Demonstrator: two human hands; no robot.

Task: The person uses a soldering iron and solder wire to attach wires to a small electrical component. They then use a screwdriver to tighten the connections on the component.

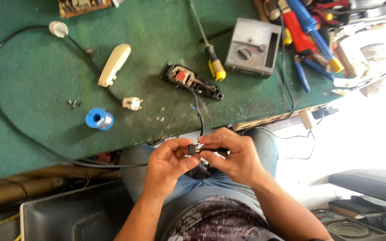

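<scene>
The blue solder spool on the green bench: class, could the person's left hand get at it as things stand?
Probably yes: the solder spool stands unobstructed near the bench edge, but the left hand is pinching a small black part and must release it first.

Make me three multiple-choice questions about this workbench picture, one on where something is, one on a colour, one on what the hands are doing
1. Where does the solder spool lie?
A. On the green bench top
B. On the person's lap
C. On the meter

2. What colour is the screwdriver handle?
A. Blue and white
B. Yellow and black
C. Green

3. What are the left hand and right hand doing?
A. Resting flat
B. Both pinching a small black part on a cable
C. Holding the meter

Answers: 1 A, it sits on the green cover; 2 B, the grip shows it; 3 B, fingers meet at the part.
</scene>
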